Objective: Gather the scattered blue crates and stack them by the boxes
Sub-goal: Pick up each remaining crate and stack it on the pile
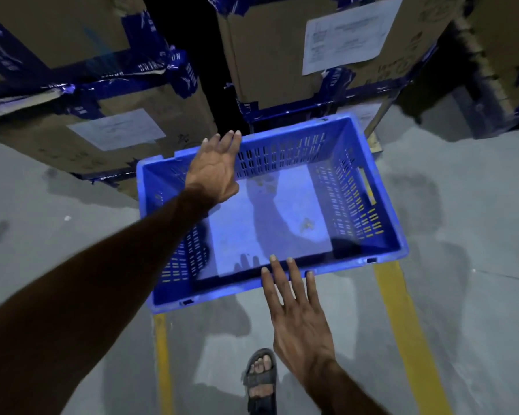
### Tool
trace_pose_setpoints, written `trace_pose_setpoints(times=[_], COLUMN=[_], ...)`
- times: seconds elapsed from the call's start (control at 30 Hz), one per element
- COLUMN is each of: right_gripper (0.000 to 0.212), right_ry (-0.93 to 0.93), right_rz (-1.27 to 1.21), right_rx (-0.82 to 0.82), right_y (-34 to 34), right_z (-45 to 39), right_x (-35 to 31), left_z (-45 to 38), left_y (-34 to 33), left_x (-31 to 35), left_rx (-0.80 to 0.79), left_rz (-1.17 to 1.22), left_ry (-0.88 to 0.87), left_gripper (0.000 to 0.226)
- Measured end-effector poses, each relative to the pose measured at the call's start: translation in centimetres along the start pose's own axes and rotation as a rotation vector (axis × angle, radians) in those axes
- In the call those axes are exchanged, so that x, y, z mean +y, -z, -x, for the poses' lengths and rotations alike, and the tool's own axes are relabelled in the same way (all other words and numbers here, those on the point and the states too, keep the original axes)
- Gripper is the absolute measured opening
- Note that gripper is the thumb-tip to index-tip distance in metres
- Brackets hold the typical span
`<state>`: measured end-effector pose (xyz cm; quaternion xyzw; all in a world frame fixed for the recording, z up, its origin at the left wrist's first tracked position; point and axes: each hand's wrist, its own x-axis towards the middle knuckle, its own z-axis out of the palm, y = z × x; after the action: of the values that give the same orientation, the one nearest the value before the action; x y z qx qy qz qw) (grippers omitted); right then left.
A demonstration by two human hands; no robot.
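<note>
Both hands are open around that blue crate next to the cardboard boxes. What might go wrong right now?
1. Neither the left hand nor the right hand grips the blue crate; if it is not fully resting on the floor, it could drop or tip.
2. The sandalled foot is close below the crate's near rim and could be struck.
3. The crate sits tight against the taped cardboard boxes, so fingers could get pinched there.

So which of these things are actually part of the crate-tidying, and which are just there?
Part of the job:
- blue crate, empty, on the floor
- cardboard boxes right behind it
- left hand, open over the far rim
- right hand, open at the near rim

Just there:
- paper label on a box
- yellow floor line
- sandalled foot
</note>
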<state>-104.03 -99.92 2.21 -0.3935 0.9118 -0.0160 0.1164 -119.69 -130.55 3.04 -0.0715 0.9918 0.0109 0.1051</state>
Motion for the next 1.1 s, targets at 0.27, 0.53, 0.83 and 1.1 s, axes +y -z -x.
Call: trace_pose_setpoints(times=[0.27, 0.53, 0.83, 1.1], right_gripper=[0.106, 0.106, 0.08, 0.087], right_ry=[-0.025, -0.043, -0.175, -0.269], right_rz=[-0.048, -0.141, -0.231, -0.377], right_rx=[-0.11, -0.086, 0.069, 0.054], right_y=[1.7, 2.8, 7.1, 14.4], right_z=[0.0, 0.4, 3.7, 9.6], right_x=[-0.3, 0.4, 6.7, 8.9], left_z=[0.1, 5.3, 22.9, 33.1], left_y=[2.6, 2.5, 1.0, 6.1], left_x=[0.5, 1.9, 7.1, 11.5], left_rx=[-0.109, -0.037, 0.247, 0.252], left_rz=[0.025, 0.165, 0.352, 0.386], left_ry=[0.018, 0.016, 0.064, 0.194], left_gripper=[0.106, 0.095, 0.067, 0.068])
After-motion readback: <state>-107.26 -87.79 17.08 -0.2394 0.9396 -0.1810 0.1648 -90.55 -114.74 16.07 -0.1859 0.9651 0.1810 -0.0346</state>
